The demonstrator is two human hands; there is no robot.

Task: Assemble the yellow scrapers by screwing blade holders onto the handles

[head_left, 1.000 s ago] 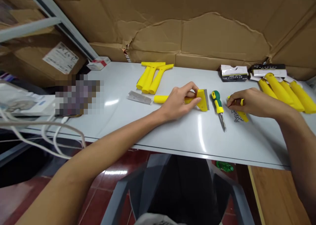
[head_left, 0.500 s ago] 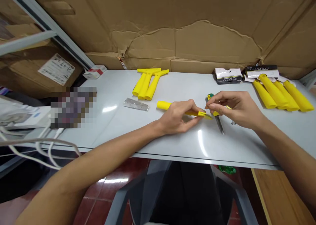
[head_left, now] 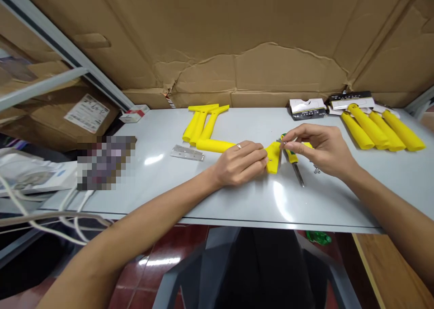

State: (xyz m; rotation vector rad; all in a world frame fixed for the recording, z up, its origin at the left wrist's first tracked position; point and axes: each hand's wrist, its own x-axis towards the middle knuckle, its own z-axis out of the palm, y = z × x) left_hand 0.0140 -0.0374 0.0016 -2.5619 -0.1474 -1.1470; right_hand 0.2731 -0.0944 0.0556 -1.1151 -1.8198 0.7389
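Note:
My left hand is wrapped round the handle of a yellow scraper-like tool, whose wide head faces right and shows a small screw. At the head's right edge is a thin metal blade. The fingertips of my right hand pinch together at the blade's upper end. Beneath those fingers a green and yellow screwdriver lies on the table, its shaft toward me. Small screws lie beside my right hand, partly hidden.
Yellow handles and flat metal blades lie at the left of the grey table. Several packaged yellow handles and a black-and-white package are at the back right. Cables and a small box are further left.
The yellow tool in my left hand has turned from edge-on to show its flat head. My left fingers have closed over its handle. The view has shifted slightly.

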